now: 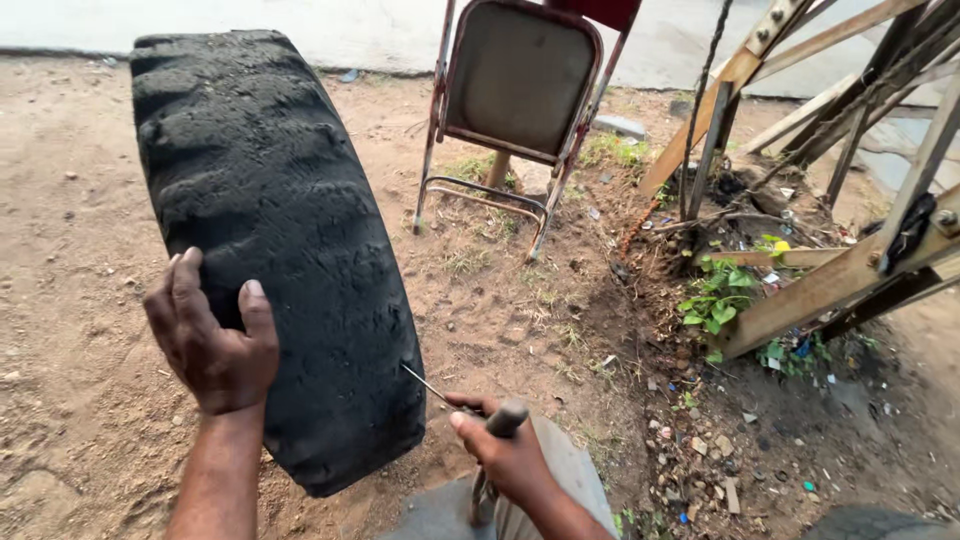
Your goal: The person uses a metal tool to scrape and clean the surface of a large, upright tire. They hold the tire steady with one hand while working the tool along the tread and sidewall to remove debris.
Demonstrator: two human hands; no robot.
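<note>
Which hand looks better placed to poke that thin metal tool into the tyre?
The right hand, probably. It already grips the thin metal tool, whose tip points at the tyre. The left hand lies flat on the tread, steadying the upright tyre.

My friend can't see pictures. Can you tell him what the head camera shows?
A person's left hand steadies an upright, worn black tyre on bare dirt, while the right hand holds a thin metal tool pointing at it. Behind stand a folding metal chair and a wooden frame.

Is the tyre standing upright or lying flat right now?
Upright, leaning a little. The tyre stands on its tread on the dirt, with the left hand pressed against the tread, steadying it.
</note>
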